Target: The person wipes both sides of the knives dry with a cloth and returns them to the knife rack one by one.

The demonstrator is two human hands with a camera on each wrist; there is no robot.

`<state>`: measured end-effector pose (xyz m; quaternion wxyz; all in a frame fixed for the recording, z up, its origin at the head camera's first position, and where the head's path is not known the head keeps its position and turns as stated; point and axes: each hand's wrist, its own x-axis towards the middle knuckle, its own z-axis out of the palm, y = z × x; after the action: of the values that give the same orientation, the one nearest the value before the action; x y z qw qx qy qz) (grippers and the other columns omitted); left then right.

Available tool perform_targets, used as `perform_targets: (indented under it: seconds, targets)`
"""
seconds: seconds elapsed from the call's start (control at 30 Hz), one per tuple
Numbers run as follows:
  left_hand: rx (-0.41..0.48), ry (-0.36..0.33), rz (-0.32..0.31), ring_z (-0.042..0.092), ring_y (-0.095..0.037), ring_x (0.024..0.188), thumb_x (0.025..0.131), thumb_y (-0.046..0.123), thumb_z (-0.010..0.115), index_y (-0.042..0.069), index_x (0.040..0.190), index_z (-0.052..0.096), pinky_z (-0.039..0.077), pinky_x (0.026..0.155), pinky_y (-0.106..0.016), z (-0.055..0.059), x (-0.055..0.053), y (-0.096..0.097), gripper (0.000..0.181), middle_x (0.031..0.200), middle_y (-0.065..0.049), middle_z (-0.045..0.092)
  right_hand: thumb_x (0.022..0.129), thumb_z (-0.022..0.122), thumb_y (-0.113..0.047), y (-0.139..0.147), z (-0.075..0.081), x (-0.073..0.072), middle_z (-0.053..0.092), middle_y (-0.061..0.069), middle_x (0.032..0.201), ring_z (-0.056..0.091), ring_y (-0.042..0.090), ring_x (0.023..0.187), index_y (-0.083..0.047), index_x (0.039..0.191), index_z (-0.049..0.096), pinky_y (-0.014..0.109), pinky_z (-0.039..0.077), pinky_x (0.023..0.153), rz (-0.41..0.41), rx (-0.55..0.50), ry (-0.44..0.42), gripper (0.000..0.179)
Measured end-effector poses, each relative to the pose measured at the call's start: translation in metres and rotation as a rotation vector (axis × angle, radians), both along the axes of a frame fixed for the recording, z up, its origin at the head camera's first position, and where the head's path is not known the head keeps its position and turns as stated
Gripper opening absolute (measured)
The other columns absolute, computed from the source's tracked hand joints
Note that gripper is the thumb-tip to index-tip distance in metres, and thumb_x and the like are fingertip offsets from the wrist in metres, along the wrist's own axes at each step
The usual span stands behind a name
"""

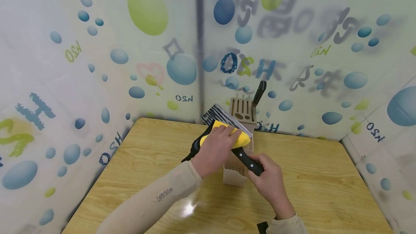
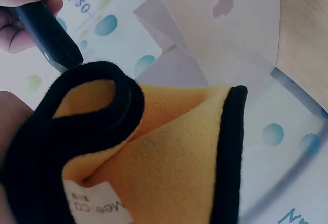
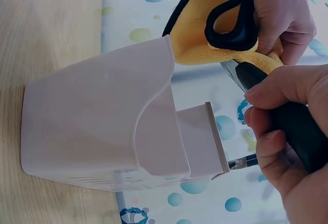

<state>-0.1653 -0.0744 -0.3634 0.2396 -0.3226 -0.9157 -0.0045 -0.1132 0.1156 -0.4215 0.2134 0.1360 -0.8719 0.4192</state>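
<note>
My right hand point(image 1: 269, 178) grips the black riveted handle of a cleaver point(image 1: 214, 114), whose broad blade points up and to the left above the table. My left hand point(image 1: 217, 151) holds a yellow cloth point(image 1: 242, 140) with black edging, folded over the lower part of the blade near the handle. In the left wrist view the cloth point(image 2: 169, 152) hangs in a loose fold with a white tag. The right wrist view shows the thumb and fingers curled round the handle point(image 3: 297, 126), with a sliver of blade running under the cloth.
Behind and below the hands, a beige knife holder point(image 1: 235, 178) stands on the wooden table point(image 1: 156, 154). Another black-handled knife point(image 1: 260, 91) sits in its slotted top. Patterned sheets point(image 1: 97, 82) enclose the table at the back and sides.
</note>
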Motion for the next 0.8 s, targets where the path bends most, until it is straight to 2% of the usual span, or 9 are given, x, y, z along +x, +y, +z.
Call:
perform_targets:
  seconds: [0.23,0.57,0.8]
  targets:
    - [0.019,-0.008,0.074,0.069,-0.027,0.103,0.083,0.011,0.085,0.008,0.135,0.066,0.058,0.095,-0.039,0.002,-0.010,-0.008,0.056,0.122,-0.010,0.070,0.069,0.081,0.016,0.000,-0.001,0.001,0.070,0.003,0.087,0.060,0.014,0.074,-0.004,0.098,0.074,0.027,0.053,0.065,0.015,-0.013,0.035,0.036]
    - [0.042,0.046,0.061,0.070,-0.029,0.097,0.083,0.002,0.077,0.005,0.132,0.068,0.060,0.090,-0.041,0.002,-0.017,-0.015,0.049,0.116,-0.012,0.072,0.067,0.081,0.015,0.001,-0.003,0.002,0.071,0.002,0.087,0.060,0.013,0.074,-0.005,0.097,0.075,0.026,0.052,0.063,0.007,0.005,0.057,0.036]
    - [0.034,0.008,0.091,0.071,-0.029,0.098,0.086,0.005,0.078,0.006,0.130,0.069,0.059,0.093,-0.040,0.005,-0.019,-0.018,0.045,0.116,-0.013,0.073,0.066,0.081,0.015,0.001,-0.004,0.002,0.071,0.002,0.087,0.061,0.013,0.074,-0.006,0.096,0.075,0.027,0.052,0.062,0.016,0.000,0.073,0.037]
